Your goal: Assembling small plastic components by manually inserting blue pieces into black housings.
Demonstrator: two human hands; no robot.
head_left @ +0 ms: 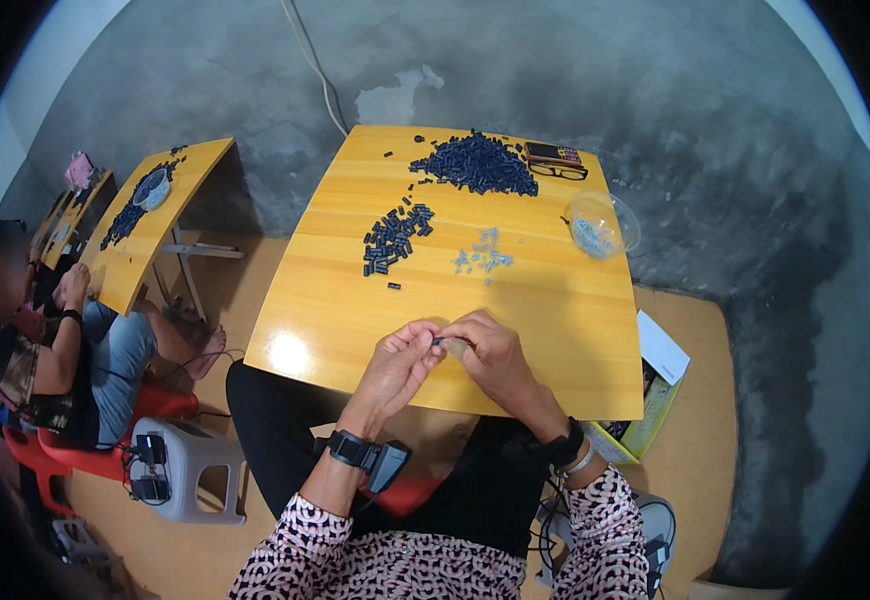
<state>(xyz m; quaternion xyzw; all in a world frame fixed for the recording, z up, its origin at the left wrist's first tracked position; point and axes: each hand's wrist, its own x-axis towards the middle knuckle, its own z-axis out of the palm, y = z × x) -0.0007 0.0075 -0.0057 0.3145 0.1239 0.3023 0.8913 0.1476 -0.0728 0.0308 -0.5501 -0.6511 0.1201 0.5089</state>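
Both hands meet over the near edge of the yellow wooden table (pixel 325 290). Thumb and fingers of my left hand (pixel 400 365) pinch a small dark blue cylindrical piece (pixel 438 341). My right hand (pixel 493 355) is closed at the other end of that piece; whatever lies between its fingertips is too small to make out. Beyond them is a loose group of dark blue cylindrical pieces (pixel 395 238), with a scatter of small clear, pale blue pieces (pixel 485 252) to its right. A large heap of dark blue pieces (pixel 477 163) lies at the far side.
A clear plastic bowl (pixel 600 228) with pale pieces stands at the table's right edge. Eyeglasses (pixel 558 171) and a dark red phone (pixel 553 153) lie at the far right. A box (pixel 645 425) sits right of the table. Leftward, another person (pixel 45 340) sits at a second table (pixel 195 185), near a grey stool (pixel 190 470).
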